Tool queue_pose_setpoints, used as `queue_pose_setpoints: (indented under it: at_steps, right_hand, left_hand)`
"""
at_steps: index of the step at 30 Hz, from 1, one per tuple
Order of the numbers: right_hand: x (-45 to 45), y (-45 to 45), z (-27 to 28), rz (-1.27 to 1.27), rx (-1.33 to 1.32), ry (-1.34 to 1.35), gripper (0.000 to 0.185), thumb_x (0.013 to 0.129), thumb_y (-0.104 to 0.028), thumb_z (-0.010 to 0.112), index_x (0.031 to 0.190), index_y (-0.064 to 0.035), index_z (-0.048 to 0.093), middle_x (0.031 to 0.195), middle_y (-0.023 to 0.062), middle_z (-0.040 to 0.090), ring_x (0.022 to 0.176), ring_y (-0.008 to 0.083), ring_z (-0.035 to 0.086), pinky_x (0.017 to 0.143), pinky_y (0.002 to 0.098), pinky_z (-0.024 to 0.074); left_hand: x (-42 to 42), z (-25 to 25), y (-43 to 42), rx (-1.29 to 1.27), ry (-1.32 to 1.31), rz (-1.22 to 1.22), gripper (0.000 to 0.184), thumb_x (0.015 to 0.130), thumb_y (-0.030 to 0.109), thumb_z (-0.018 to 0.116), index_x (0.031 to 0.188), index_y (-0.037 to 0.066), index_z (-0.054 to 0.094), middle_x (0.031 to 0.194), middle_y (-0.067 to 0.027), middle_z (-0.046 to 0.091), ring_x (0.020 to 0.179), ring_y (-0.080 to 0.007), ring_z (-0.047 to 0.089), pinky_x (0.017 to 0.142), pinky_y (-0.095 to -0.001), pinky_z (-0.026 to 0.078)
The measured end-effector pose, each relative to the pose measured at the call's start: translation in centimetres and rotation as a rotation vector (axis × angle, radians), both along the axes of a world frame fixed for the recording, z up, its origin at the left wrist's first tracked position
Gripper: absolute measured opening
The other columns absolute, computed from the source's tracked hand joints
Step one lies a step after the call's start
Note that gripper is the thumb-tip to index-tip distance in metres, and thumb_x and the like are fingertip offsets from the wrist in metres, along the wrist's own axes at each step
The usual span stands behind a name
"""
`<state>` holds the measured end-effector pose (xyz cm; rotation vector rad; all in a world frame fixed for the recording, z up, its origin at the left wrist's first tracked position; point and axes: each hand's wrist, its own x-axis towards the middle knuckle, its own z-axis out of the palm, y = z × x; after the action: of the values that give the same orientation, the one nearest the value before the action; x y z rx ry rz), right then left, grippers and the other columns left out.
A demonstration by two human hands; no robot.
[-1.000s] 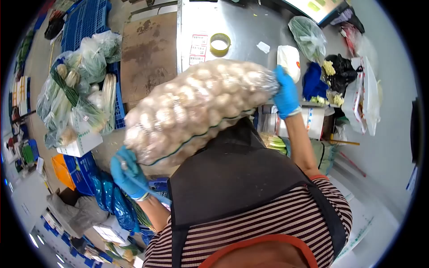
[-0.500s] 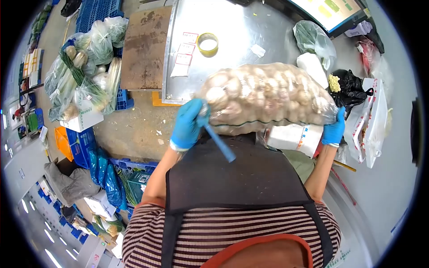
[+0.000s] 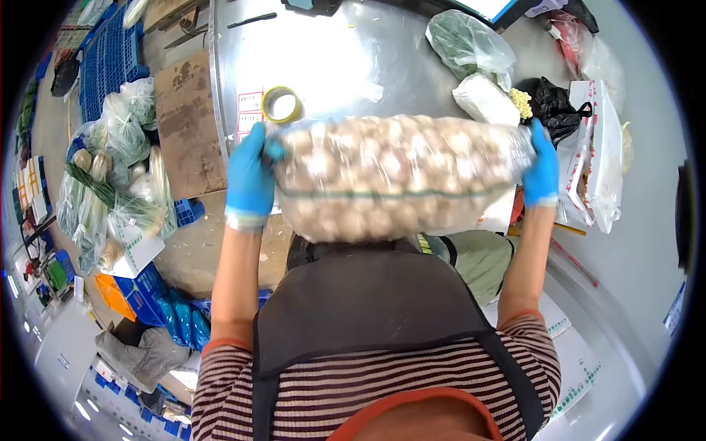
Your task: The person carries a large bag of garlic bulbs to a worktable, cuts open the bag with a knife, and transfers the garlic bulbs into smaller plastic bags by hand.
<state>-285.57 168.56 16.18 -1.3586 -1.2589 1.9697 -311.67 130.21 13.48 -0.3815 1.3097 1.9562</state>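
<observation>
A long clear bag of garlic (image 3: 401,165) stretches level between my hands, over the near edge of the metal table (image 3: 323,81). My left hand (image 3: 250,176), in a blue glove, is closed on the gathered left end of the bag. At the opposite end, my right hand (image 3: 540,165), also gloved in blue, grips the plastic. A dark green line runs lengthwise along the bag. Motion blurs the bulbs a little. Just beyond the bag's left part, a roll of yellow tape (image 3: 281,104) rests on the table beside red-edged labels (image 3: 250,101).
Bagged greens (image 3: 471,44), a white bag (image 3: 485,99) and a black plastic bag (image 3: 555,110) sit at the right. Left of the table are a brown board (image 3: 190,125) and bagged vegetables (image 3: 110,176). A screen (image 3: 485,7) stands at the back.
Both hands still hold the bag's ends. The bag has turned level, and its left end has moved left. The blue strip hanging by my left hand no longer shows. The whole view has shifted.
</observation>
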Motion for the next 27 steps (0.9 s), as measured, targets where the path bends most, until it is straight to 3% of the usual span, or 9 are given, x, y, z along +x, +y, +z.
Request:
queue_pose_setpoints:
  at_steps: [3,5,9,11,14,17,20,26,27]
  right_hand:
    - [-5.0,4.7,-9.7,0.090,0.143,-0.108,0.033,0.094,-0.025,0.059,0.115,-0.0003,0.056,0.096,0.0039,0.060,0.080,0.0133,0.059,0.076,0.0254,0.0488]
    - [-7.4,2.9,-8.2,0.137,0.316,-0.116,0.040,0.092,-0.025,0.062,0.122,0.0008,0.054,0.099,0.0042,0.059,0.080,0.0136,0.056,0.077,0.0239,0.0465]
    - [-6.1,-4.6,-6.6,0.254,1.084,-0.439,0.058,0.088,-0.028,0.066,0.132,0.0038,0.046,0.122,0.0169,0.057,0.111,0.0257,0.056,0.096,0.0338,0.0433]
    - [-4.1,-8.8,-5.7,0.437,1.166,-0.473,0.064,0.085,-0.029,0.067,0.134,0.0043,0.043,0.133,0.0237,0.049,0.127,0.0344,0.045,0.106,0.0423,0.0341]
    - [-2.3,-13.9,-5.9,0.575,1.273,-0.532,0.063,0.083,-0.032,0.068,0.133,0.0010,0.047,0.143,0.0241,0.036,0.134,0.0441,0.030,0.111,0.0491,0.0242]
    - [-1.4,-14.5,-7.6,0.539,1.337,-0.533,0.064,0.083,-0.034,0.068,0.134,-0.0011,0.048,0.144,0.0235,0.036,0.135,0.0434,0.029,0.111,0.0491,0.0237]
    - [-2.3,-14.0,-7.5,0.532,1.337,-0.524,0.064,0.083,-0.036,0.068,0.134,-0.0032,0.048,0.145,0.0211,0.035,0.136,0.0432,0.028,0.111,0.0497,0.0234]
    - [-6.3,-10.3,-7.6,0.602,1.330,-0.453,0.050,0.086,-0.025,0.065,0.131,-0.0055,0.053,0.140,0.0215,0.043,0.133,0.0424,0.034,0.111,0.0461,0.0254]
    - [-6.9,-9.3,-8.0,0.620,1.323,-0.432,0.049,0.087,-0.024,0.064,0.130,-0.0053,0.054,0.140,0.0216,0.044,0.133,0.0420,0.035,0.111,0.0456,0.0258]
  left_hand:
    - [-2.3,-6.9,1.2,-0.299,0.237,-0.109,0.021,0.094,0.021,0.056,0.099,0.001,0.061,0.090,-0.0030,0.064,0.082,-0.0120,0.057,0.081,-0.0243,0.047]
    - [-3.5,-7.5,0.9,-0.236,0.312,-0.188,0.027,0.093,0.021,0.058,0.110,0.001,0.061,0.101,-0.0031,0.063,0.092,-0.0111,0.055,0.087,-0.0251,0.044]
    - [-6.6,-6.6,-1.6,-0.174,0.294,-0.180,0.031,0.095,0.021,0.053,0.122,0.007,0.060,0.116,-0.0018,0.061,0.104,-0.0120,0.054,0.091,-0.0283,0.044]
    - [-8.1,-9.3,-2.9,-0.439,0.830,-0.197,0.032,0.093,0.016,0.052,0.122,0.006,0.059,0.121,-0.0074,0.060,0.107,-0.0178,0.056,0.091,-0.0327,0.046]
    - [-10.7,-11.1,-3.3,-1.263,1.697,-0.920,0.032,0.086,0.010,0.054,0.116,0.004,0.061,0.121,-0.0129,0.060,0.107,-0.0260,0.058,0.087,-0.0374,0.048]
    - [-10.5,-13.6,-1.2,-0.907,1.339,-0.886,0.028,0.077,0.008,0.058,0.105,0.005,0.065,0.113,-0.0150,0.062,0.100,-0.0316,0.060,0.081,-0.0393,0.050]
    - [-12.8,-13.7,-0.5,-0.856,1.889,-0.965,0.024,0.074,0.009,0.059,0.097,0.007,0.065,0.101,-0.0131,0.065,0.089,-0.0309,0.063,0.073,-0.0385,0.051]
    - [-18.1,-16.2,7.0,-1.087,1.963,-0.868,0.010,0.076,0.020,0.064,0.079,0.015,0.072,0.094,-0.0072,0.063,0.088,-0.0247,0.063,0.074,-0.0362,0.052]
    - [-18.9,-16.5,8.0,-1.098,1.881,-0.997,0.014,0.080,0.021,0.063,0.091,0.017,0.070,0.100,-0.0068,0.064,0.090,-0.0272,0.062,0.077,-0.0363,0.053]
